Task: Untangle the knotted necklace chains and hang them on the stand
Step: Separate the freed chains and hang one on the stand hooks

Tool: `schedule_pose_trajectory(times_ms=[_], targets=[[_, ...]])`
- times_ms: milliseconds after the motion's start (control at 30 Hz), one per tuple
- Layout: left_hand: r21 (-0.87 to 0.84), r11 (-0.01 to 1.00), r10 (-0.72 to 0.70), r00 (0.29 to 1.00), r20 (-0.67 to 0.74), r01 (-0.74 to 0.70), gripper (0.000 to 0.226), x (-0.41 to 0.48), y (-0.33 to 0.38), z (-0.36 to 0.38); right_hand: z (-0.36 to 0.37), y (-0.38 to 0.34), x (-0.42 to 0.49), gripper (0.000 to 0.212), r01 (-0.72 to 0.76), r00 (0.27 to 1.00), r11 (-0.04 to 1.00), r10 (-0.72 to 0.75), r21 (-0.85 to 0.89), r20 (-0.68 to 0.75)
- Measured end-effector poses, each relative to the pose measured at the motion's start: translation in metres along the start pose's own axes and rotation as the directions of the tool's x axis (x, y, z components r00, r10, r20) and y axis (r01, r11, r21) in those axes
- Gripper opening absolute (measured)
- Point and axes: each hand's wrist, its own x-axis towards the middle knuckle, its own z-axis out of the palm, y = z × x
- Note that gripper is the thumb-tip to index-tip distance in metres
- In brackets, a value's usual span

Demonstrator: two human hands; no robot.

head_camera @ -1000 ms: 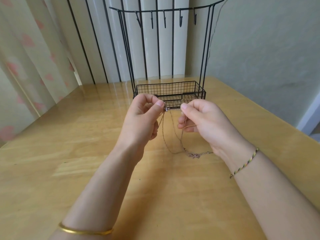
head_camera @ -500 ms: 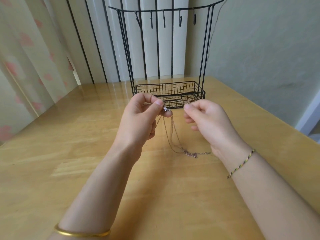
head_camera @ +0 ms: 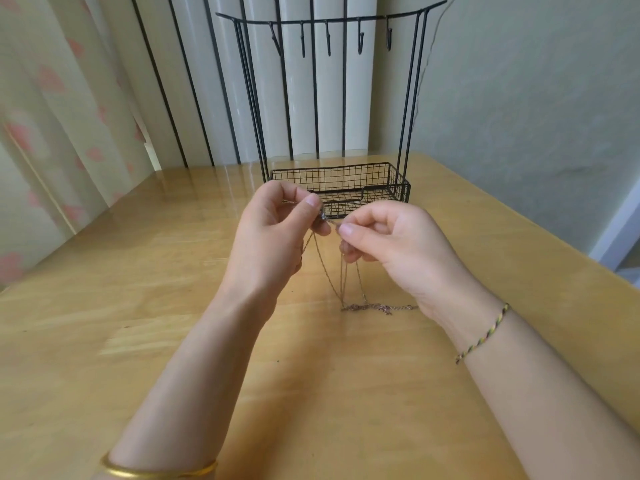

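Necklace chains [head_camera: 372,307]: thin, dull gold-brown links, several strands still tangled together. Top end is held up off the bench [head_camera: 145,341], approx mid-bench and just in front of the stand. It's pinched betw. thumb & forefinger of left hand [head_camera: 277,230], w/ a small silvery bit showing at the pinch. Right hand [head_camera: 391,237] pinches a strand just beside it. Strands hang down in loose narrow loops. Low ends lie on the bench in a short crumpled line running twd the right edge.

Stand [head_camera: 346,174]: black wire, upright near far edge of bench. Mesh basket base, slim uprights each side, curved top bar w/ five hooks.
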Motion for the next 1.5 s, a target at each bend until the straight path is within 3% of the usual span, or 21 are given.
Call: schedule_pose_trajectory(times_ms=[167,333,500,567,633,733,800,933,1100,1167,1267,1367,1500], targets=[[0.027,1.000,-0.008,1.000,0.014,0.008,0.011,0.001,-0.003,-0.001,-0.009,0.001,0.002,0.019,-0.087,0.996,0.996,0.086,-0.003,-0.032],[-0.021,1.000,-0.020,0.999,0.042,0.020,0.013,0.001,-0.002,-0.001,-0.015,0.002,0.005,0.032,-0.238,0.968,0.953,0.249,0.186,-0.039],[-0.237,0.969,-0.041,0.989,0.144,0.075,0.018,0.003,-0.002,-0.005,-0.022,0.005,0.009,0.036,-0.262,0.925,0.893,0.341,0.367,-0.169],[-0.313,0.946,-0.039,0.986,0.163,0.089,0.017,0.004,-0.002,-0.007,-0.025,0.009,0.010,0.037,-0.261,0.919,0.938,0.314,0.230,-0.237],[-0.315,0.946,-0.032,0.988,0.152,0.079,0.016,0.004,-0.002,-0.008,-0.025,0.014,0.009,0.037,-0.272,0.935,0.960,0.249,-0.062,-0.255],[-0.209,0.978,-0.009,0.997,0.077,0.025,0.014,0.003,-0.001,-0.005,-0.023,0.018,0.009,0.039,-0.262,0.948,0.855,0.141,-0.448,-0.286],[-0.126,0.992,0.010,1.000,0.024,-0.007,0.013,0.003,-0.002,-0.004,-0.024,0.017,0.009,0.044,-0.273,0.941,0.808,0.112,-0.522,-0.319],[-0.116,0.993,0.008,1.000,-0.020,-0.010,0.012,0.004,-0.003,-0.005,-0.024,0.016,0.010,0.046,-0.232,0.952,0.871,0.111,-0.434,-0.286],[-0.138,0.990,0.001,0.999,0.050,0.006,0.010,0.001,-0.001,-0.002,-0.007,0.011,0.006,0.017,-0.085,0.993,0.952,0.057,-0.293,-0.105],[-0.130,0.992,0.009,0.997,0.072,0.001,0.010,0.001,0.000,-0.001,-0.003,0.004,0.005,0.021,-0.061,0.997,0.992,0.055,-0.111,-0.058],[-0.122,0.992,0.014,0.996,0.083,-0.004,0.010,0.000,0.001,0.000,-0.001,-0.002,0.002,0.018,-0.158,0.985,0.967,0.139,0.201,0.106],[-0.112,0.994,0.027,0.996,0.085,-0.018,0.009,-0.001,0.001,0.000,0.001,-0.002,0.000,0.008,-0.162,0.981,0.946,0.123,0.281,0.151],[-0.106,0.994,0.031,0.996,0.078,-0.022,0.006,0.000,0.001,0.000,0.003,-0.001,-0.001,0.004,-0.140,0.988,0.931,0.110,0.338,0.106]])
